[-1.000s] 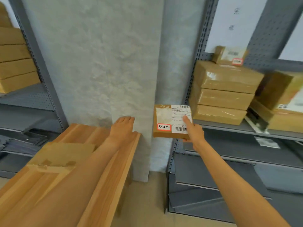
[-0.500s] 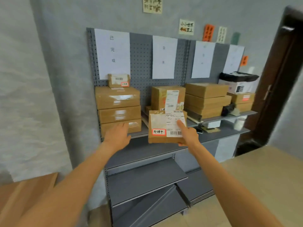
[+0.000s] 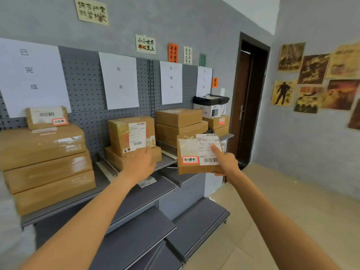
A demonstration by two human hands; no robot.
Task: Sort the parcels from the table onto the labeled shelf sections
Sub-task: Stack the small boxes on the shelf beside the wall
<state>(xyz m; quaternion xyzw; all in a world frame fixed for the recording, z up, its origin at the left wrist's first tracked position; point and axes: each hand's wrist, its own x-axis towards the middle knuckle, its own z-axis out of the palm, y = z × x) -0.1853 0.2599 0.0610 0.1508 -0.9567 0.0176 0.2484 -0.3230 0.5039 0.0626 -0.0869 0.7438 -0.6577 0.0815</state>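
My right hand [image 3: 224, 162] grips a small brown parcel [image 3: 191, 152] by its right edge, thumb across the white shipping label. A red-framed tag reading 处理中 sits on the parcel's lower left. I hold it in the air in front of the grey shelf [image 3: 165, 162], just below the stack of boxes [image 3: 179, 123] under the 处理中 sheet [image 3: 171, 82]. My left hand [image 3: 141, 164] hangs flat and empty in front of the boxes [image 3: 132, 133] under the 异常 sheet [image 3: 119, 80].
Three wide taped boxes [image 3: 46, 166] with a small parcel [image 3: 46, 116] on top fill the left section under the 已完成 sheet [image 3: 31, 75]. More boxes [image 3: 218, 121] stand at the far right of the shelf. Lower shelves [image 3: 136, 230] are bare. A dark doorway [image 3: 251, 98] lies to the right.
The view has swung right, away from the wooden table, to face the shelf and come closer. My right hand has carried the parcel along to the third section; my left hand left the table.
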